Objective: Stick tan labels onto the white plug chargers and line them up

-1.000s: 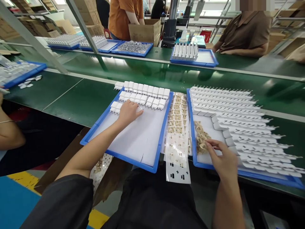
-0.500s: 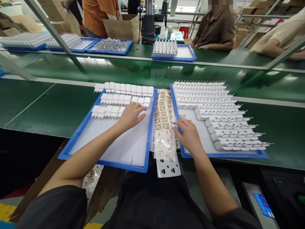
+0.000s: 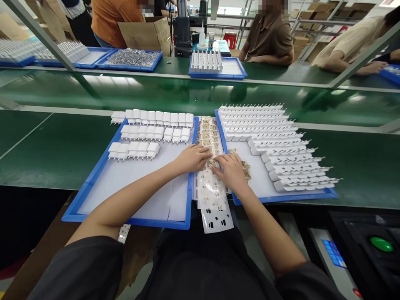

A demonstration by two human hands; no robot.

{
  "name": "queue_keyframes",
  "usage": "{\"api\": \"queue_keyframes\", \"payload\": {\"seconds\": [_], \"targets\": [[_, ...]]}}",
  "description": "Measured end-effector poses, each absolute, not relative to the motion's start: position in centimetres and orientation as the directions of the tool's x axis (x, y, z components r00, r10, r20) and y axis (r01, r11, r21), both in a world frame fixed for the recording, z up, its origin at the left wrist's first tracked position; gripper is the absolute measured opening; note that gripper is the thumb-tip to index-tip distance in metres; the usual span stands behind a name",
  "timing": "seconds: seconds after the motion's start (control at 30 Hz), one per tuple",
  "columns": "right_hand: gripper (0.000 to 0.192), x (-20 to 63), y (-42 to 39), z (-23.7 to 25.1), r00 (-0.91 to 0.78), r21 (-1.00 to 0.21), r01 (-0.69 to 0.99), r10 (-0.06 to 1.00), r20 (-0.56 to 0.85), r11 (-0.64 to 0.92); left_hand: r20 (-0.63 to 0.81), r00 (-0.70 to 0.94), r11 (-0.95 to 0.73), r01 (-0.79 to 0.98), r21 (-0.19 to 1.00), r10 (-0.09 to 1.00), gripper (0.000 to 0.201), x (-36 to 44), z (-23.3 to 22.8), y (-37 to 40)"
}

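My left hand [image 3: 195,158] reaches over the right rim of the left blue tray [image 3: 126,223], its fingers stretched onto a long sheet of gold-brown stickers [image 3: 206,135]. Close beside it, my right hand [image 3: 230,171] has thumb and index finger apart at the sheet's right edge. I cannot make out anything held in either hand. Rows of white plug adapters [image 3: 146,132] lie in the left tray, pins towards me. Many more white adapters [image 3: 265,137] stand in tight rows in the right blue tray [image 3: 281,198], pins up. Crumpled brown sticker pieces [image 3: 246,170] lie beside my right hand.
Across the green conveyor belt [image 3: 150,93] stand a blue tray of metal parts [image 3: 133,58] and another with white pieces [image 3: 206,61]. Several people sit or stand there, near an open cardboard box [image 3: 146,35]. Slanted metal posts [image 3: 46,37] cross the view.
My left hand has moved right from the white adapters to the sticker sheet. My right hand has shifted left onto the sheet's edge. The view has turned slightly right.
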State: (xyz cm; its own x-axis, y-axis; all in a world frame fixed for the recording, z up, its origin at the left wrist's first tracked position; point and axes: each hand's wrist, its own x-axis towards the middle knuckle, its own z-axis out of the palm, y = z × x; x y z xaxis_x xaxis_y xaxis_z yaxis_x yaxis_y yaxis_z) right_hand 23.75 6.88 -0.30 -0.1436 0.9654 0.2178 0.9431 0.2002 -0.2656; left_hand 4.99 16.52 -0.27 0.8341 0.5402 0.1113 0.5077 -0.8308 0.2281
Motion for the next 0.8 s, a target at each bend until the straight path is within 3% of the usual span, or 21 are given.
{"api": "queue_keyframes", "payload": {"seconds": [0.27, 0.33, 0.43, 0.53, 0.6, 0.67, 0.73, 0.8], "targets": [[0.021, 23.2, 7.4, 0.0, -0.185, -0.228, 0.941, 0.946, 0.268, 0.248, 0.135, 0.814, -0.815, 0.524, 0.249, 0.565, 0.037, 5.0, -0.8, 16.2], [0.020, 23.6, 6.8, 0.6, -0.234, -0.315, 0.893, 0.930, 0.285, 0.321, 0.128, 0.810, -0.808, 0.531, 0.254, 0.573, 0.037, 4.9, -0.8, 16.1], [0.013, 24.9, 5.2, 1.4, -0.306, -0.565, 0.697, 0.896, 0.323, 0.442, 0.132, 0.810, -0.804, 0.520, 0.289, 0.572, 0.035, 4.9, -0.6, 16.4], [0.011, 25.9, 3.5, 1.2, -0.235, -0.711, 0.547, 0.896, 0.376, 0.442, 0.175, 0.759, -0.763, 0.554, 0.333, 0.627, 0.025, 6.4, 0.2, 17.5], [0.012, 26.1, 2.7, 0.6, -0.189, -0.720, 0.542, 0.897, 0.399, 0.434, 0.263, 0.675, -0.721, 0.605, 0.339, 0.690, 0.027, 8.5, 1.1, 18.6], [0.014, 26.1, 2.5, 0.0, -0.181, -0.703, 0.567, 0.897, 0.403, 0.430, 0.350, 0.598, -0.693, 0.644, 0.325, 0.721, 0.042, 11.3, 1.7, 19.7], [0.016, 26.0, 2.4, -0.4, -0.177, -0.681, 0.594, 0.895, 0.409, 0.428, 0.379, 0.563, -0.674, 0.668, 0.315, 0.735, 0.056, 14.2, 2.0, 20.7], [0.017, 26.0, 2.4, -0.5, -0.167, -0.671, 0.602, 0.890, 0.424, 0.432, 0.368, 0.556, -0.662, 0.681, 0.313, 0.746, 0.055, 16.6, 1.8, 21.3]]}}
